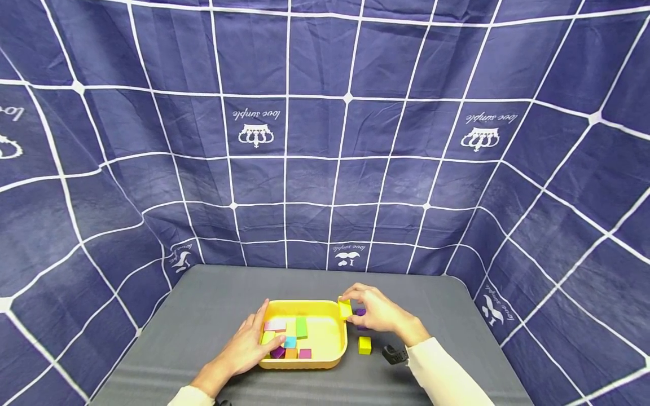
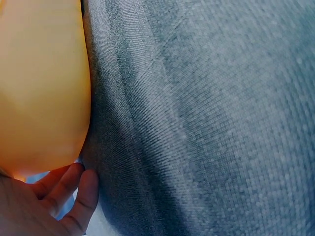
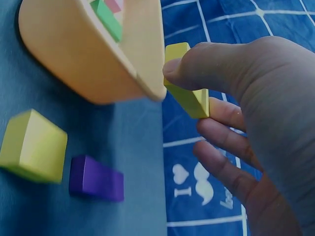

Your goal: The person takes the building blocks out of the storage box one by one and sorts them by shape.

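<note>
A yellow plastic tub (image 1: 325,365) stands on the grey table with several coloured blocks inside, among them a green block (image 1: 301,327), a light blue block (image 1: 290,342) and an orange block (image 1: 291,353). My left hand (image 1: 249,341) holds the tub at its left side, thumb over the rim and fingers along the outer wall. Between thumb and fingers my right hand (image 1: 376,310) pinches a yellow block (image 3: 189,96), raised beside the tub's right rim. Under that hand a purple block (image 3: 96,179) lies on the table, partly hidden in the head view.
Another yellow block (image 1: 364,345) sits on the table right of the tub. A black strapped device (image 1: 394,354) shows at my right wrist. Blue cloth with white lines (image 1: 315,186) hangs around the table's back and sides.
</note>
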{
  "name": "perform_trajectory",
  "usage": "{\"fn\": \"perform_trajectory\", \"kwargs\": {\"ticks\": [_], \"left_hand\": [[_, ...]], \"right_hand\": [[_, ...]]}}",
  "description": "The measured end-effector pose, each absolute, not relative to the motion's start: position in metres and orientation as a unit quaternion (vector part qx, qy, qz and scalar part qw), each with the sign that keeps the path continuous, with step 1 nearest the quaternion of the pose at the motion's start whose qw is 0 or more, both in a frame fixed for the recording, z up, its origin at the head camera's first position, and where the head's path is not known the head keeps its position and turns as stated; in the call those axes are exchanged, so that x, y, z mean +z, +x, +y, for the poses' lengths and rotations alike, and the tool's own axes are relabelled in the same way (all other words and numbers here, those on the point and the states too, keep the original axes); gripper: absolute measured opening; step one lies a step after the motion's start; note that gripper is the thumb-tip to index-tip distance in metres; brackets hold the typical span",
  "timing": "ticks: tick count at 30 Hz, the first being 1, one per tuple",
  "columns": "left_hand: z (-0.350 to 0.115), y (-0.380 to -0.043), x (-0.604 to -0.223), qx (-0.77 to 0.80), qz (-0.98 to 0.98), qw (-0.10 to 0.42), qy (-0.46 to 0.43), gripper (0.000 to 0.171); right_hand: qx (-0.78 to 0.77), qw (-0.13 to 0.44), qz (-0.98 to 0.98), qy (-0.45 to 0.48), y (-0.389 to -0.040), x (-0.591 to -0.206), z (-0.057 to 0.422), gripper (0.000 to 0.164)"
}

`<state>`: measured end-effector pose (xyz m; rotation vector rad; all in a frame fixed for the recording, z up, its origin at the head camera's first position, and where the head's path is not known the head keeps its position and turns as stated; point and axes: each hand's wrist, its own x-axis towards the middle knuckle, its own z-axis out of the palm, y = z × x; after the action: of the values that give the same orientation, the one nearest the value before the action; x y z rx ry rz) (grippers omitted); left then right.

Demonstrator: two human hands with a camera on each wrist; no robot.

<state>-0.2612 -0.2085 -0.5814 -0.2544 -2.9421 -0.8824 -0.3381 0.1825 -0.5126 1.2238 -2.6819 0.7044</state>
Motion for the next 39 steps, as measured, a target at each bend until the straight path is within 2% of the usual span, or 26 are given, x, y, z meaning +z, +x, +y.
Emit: {"fn": "perform_trajectory", "kwargs": {"ticks": [17, 25, 39], "left_hand": [[-0.209, -0.261, -0.579, -0.289, -0.954, 0.027, -0.078, 0.116], [-0.208, -0.261, -0.582, -0.285, -0.954, 0.035, -0.081, 0.114], [-0.208, -0.261, -0.581, -0.292, -0.953, 0.028, -0.080, 0.113]], "right_hand": [[0.213, 0.114, -0.892, 0.382, -0.340, -0.536, 0.242, 0.041], [0.241, 0.088, -0.896, 0.362, -0.338, -0.549, 0.259, 0.039], [0.244, 0.060, -0.910, 0.330, -0.341, -0.566, 0.260, 0.039]]}}
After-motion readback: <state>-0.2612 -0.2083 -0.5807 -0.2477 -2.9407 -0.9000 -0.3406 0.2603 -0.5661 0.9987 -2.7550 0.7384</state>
